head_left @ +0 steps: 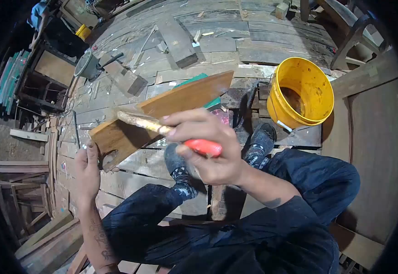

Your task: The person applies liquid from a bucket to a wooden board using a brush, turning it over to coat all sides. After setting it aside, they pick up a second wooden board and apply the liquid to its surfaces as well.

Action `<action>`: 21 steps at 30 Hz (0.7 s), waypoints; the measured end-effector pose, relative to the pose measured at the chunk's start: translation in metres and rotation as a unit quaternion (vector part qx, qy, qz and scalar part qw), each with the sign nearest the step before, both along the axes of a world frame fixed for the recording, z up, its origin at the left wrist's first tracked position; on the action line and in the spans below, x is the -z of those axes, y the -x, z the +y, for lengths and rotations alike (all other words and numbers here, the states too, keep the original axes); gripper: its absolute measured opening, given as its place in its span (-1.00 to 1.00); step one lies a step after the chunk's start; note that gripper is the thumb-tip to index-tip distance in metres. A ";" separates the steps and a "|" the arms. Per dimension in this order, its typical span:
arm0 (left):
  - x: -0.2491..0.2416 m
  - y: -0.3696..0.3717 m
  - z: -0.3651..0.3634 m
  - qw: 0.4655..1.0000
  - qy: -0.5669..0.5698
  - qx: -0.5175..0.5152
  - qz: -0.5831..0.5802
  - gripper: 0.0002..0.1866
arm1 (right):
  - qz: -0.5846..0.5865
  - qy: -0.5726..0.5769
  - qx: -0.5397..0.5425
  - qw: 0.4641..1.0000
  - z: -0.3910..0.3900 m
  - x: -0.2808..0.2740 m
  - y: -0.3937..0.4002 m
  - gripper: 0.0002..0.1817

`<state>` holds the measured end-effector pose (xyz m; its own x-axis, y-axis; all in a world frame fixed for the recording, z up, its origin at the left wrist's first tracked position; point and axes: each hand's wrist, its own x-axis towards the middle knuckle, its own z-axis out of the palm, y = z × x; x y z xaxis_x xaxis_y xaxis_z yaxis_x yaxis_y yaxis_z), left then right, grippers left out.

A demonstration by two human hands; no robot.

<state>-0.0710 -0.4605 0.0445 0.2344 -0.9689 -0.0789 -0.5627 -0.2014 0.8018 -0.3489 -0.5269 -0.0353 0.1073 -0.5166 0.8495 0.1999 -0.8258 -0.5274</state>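
Observation:
My right hand [212,146] is closed around a paintbrush [149,124] with a red handle end [203,147] and a paint-smeared ferrule. Its bristles meet the upper edge of a brown wooden board [185,98], near the board's left end. My left hand [89,166] grips that same end beside an oval handle cutout, with the thumb up along the edge and fingers partly hidden behind. The board stands on its long edge, tilted, and slants up to the right in front of my feet. Something green shows behind it.
A yellow bucket [279,102] with dark residue inside stands at the right. Wooden blocks [176,41] lie on the plank floor ahead, with a grey bucket [88,64] at the left. Stacked wooden frames [21,182] line the left side; a wooden panel [377,150] stands right. Another person is at the upper left.

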 end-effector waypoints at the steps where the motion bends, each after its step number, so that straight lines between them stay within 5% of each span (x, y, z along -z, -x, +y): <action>1: 0.001 0.002 -0.001 1.000 0.002 0.001 0.019 -0.39 | -0.067 -0.061 -0.042 0.995 -0.002 0.007 -0.001 -0.75; 4: 0.000 0.007 0.000 0.999 -0.008 -0.013 0.041 -0.36 | -0.226 -0.322 -0.182 0.901 -0.007 0.018 0.003 -0.76; 8: -0.011 0.023 0.000 0.998 -0.011 -0.010 0.059 -0.36 | -0.270 -0.436 -0.169 0.841 -0.049 0.079 0.010 -0.72; 14: 0.002 0.008 -0.003 0.999 0.001 -0.051 0.001 -0.36 | -0.280 -0.510 -0.008 0.813 -0.095 0.179 0.039 -0.63; 21: -0.001 0.018 -0.003 0.997 0.022 -0.039 -0.058 -0.35 | -0.102 -0.470 0.244 0.842 -0.147 0.242 0.089 -0.74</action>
<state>-0.0892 -0.4632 0.0452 0.3149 -0.9491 -0.0051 -0.6365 -0.2151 0.7406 -0.4381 -0.6737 -0.2774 -0.4116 -0.9112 0.0153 0.1233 -0.0723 -0.9897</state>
